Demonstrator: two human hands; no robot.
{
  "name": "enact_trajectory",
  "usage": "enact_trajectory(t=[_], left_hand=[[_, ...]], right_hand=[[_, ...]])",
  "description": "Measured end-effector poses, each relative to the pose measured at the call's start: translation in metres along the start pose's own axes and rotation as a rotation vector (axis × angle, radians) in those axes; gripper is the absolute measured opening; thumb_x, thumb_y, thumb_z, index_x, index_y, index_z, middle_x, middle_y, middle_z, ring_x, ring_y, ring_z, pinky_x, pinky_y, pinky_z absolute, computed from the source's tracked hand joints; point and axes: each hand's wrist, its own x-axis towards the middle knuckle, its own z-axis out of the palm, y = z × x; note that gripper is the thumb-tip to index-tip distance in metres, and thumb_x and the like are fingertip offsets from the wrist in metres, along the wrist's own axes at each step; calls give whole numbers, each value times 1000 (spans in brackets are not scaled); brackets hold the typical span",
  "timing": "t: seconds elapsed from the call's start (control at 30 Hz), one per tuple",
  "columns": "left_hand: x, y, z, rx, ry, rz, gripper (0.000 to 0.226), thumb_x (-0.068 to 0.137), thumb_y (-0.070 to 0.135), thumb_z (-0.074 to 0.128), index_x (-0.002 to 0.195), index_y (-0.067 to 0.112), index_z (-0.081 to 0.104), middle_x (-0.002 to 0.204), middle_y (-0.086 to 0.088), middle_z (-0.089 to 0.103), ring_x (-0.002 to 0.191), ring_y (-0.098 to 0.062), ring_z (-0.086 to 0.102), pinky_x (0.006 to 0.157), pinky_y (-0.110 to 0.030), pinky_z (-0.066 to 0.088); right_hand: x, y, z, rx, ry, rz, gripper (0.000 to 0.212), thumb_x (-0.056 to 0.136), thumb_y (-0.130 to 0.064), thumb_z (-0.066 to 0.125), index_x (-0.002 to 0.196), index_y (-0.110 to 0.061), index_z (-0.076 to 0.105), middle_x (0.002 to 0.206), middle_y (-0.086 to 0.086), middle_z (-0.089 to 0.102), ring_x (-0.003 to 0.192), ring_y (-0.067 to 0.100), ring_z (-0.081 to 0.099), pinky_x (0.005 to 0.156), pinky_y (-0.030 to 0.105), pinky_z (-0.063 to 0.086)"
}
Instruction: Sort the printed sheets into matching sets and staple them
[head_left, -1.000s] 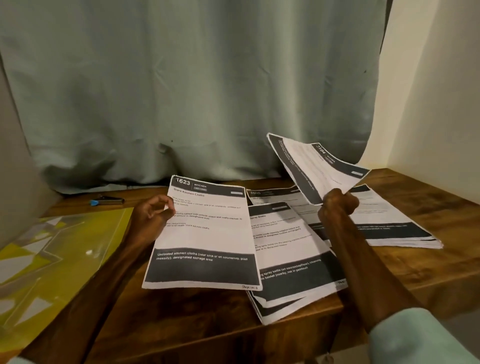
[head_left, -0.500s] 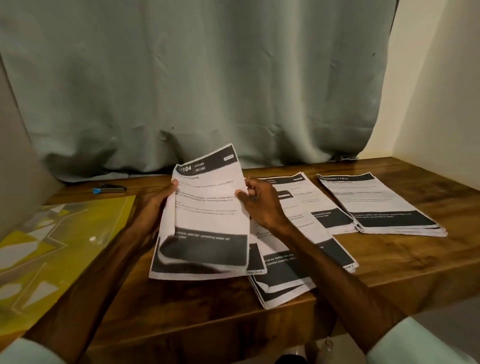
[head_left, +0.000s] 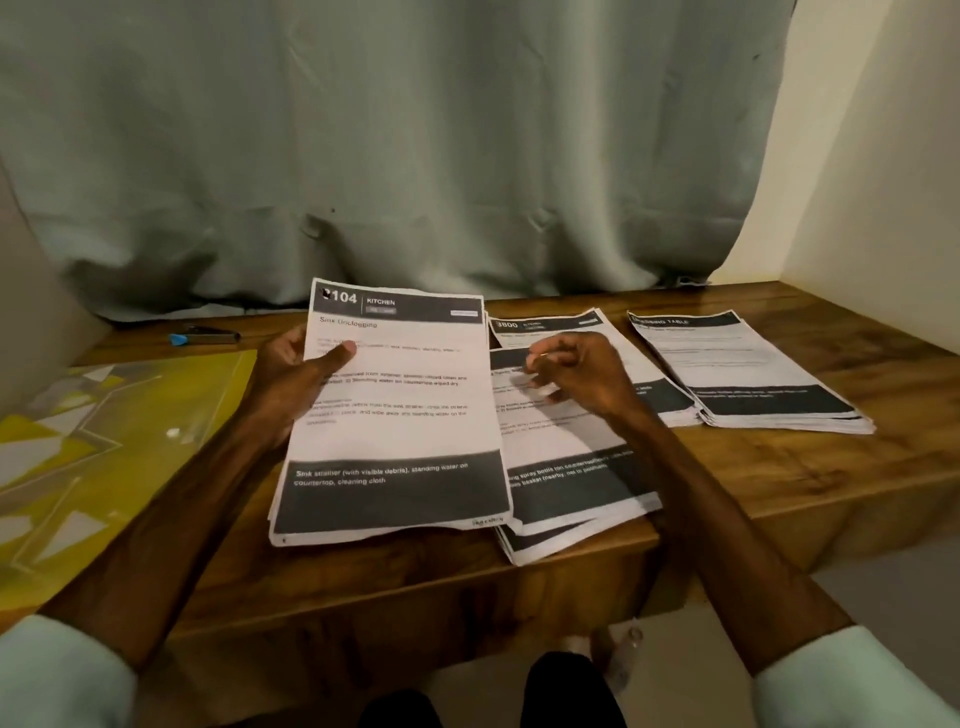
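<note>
While the left hand (head_left: 296, 384) grips the Sink Unclogging sheets (head_left: 400, 415) by their left edge, thumb lying across the print and fingers hidden behind the paper, the right hand (head_left: 576, 379) hangs just beside them with nothing in it; its fingers are loosely curled and their tips are blurred. The held sheets carry a dark header reading "104 KITCHEN" and a dark band at the foot; a second sheet's edge peeps out beneath the top one; they stand at the front middle of the wooden table (head_left: 779, 483), their lower edge close to the table's front edge, though whether it touches the wood I cannot tell.

Under the right hand lie two overlapping heaps; the 3800 pile (head_left: 550, 325) sits farther back, and the nearer pile (head_left: 571, 483) is fanned untidily and juts over the table's front edge, its left side tucked behind the held sheets. Just beside these, to the right, the right-hand pile (head_left: 753, 374) lies flat and fairly squared; its heading seems to read "DRESSING TABLE".

Left of the hands a yellow plastic folder (head_left: 104, 441) lies flat on the table; behind it, near the grey-green curtain (head_left: 415, 156), lies a small dark blue-tipped tool (head_left: 205, 338), too small to name surely. Pale sleeves (head_left: 52, 670) cover both upper forearms; a cream wall (head_left: 883, 182) closes the right side.
</note>
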Motion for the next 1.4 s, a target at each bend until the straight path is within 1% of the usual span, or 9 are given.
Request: enact_trajectory(t=[0.1, 0.2, 0.33, 0.67, 0.77, 0.9, 1.07, 1.17, 1.4], left_hand=[[-1, 2, 3, -37, 35, 46, 48, 83, 14, 82, 127, 13, 64, 108, 2, 77, 91, -19, 76, 70, -30, 63], [1, -2, 6, -48, 34, 59, 59, 79, 17, 85, 133, 12, 60, 115, 0, 75, 95, -18, 76, 76, -33, 63], [2, -7, 5, -42, 50, 52, 69, 68, 27, 89, 132, 19, 62, 113, 4, 76, 97, -20, 76, 84, -40, 60], [5, -13, 8, -50, 41, 60, 70, 68, 28, 89, 132, 19, 63, 102, 10, 78, 90, -17, 77, 78, -36, 60], [8, -14, 7, -67, 40, 69, 70, 68, 26, 89, 132, 18, 63, 105, 8, 78, 91, -18, 77, 76, -34, 60], [8, -14, 7, -72, 47, 84, 60, 77, 18, 86, 131, 18, 62, 99, 12, 78, 88, -16, 77, 69, -31, 62], [10, -18, 6, -3, 49, 97, 23, 85, 22, 81, 105, 28, 71, 95, 14, 78, 88, -19, 77, 80, -40, 60], [7, -18, 9, 25, 46, 101, 11, 90, 24, 77, 100, 25, 72, 91, 14, 78, 87, -21, 77, 72, -34, 61], [-1, -8, 10, -2, 20, 94, 13, 93, 21, 74, 105, 21, 72, 92, 12, 78, 85, -17, 77, 69, -30, 62]], right_hand=[[-1, 21, -51, -275, 129, 86, 25, 82, -18, 84, 101, -3, 76, 99, 12, 76, 83, 24, 73, 72, 35, 64], [-1, 35, -92, -560, 179, 260, 38, 69, -46, 90, 87, -15, 78, 97, 4, 76, 87, 18, 69, 88, 38, 58], [-10, 31, -90, -677, -10, 382, 64, 56, -65, 89, 89, -11, 75, 87, 5, 74, 82, 20, 68, 73, 34, 56], [-12, 30, -70, -708, -51, 367, 69, 66, -46, 92, 112, -2, 65, 121, 14, 67, 97, 25, 59, 76, 32, 43], [-16, 26, -71, -638, 45, 309, 61, 74, -33, 90, 122, -3, 67, 126, 14, 68, 111, 30, 63, 84, 35, 48], [-15, 22, -72, -657, 146, 262, 53, 79, -32, 86, 122, -4, 71, 127, 15, 68, 109, 31, 66, 90, 39, 52], [-16, 9, -70, -680, 266, 192, 39, 89, -30, 78, 122, -9, 72, 123, 12, 71, 100, 31, 70, 87, 39, 57], [-15, 3, -69, -601, 335, 101, 36, 93, -28, 73, 123, -8, 71, 123, 13, 71, 101, 31, 70, 85, 37, 55], [-18, 1, -62, -426, 444, 27, 37, 94, -26, 72, 125, -5, 69, 131, 14, 67, 113, 34, 67, 93, 41, 53]])
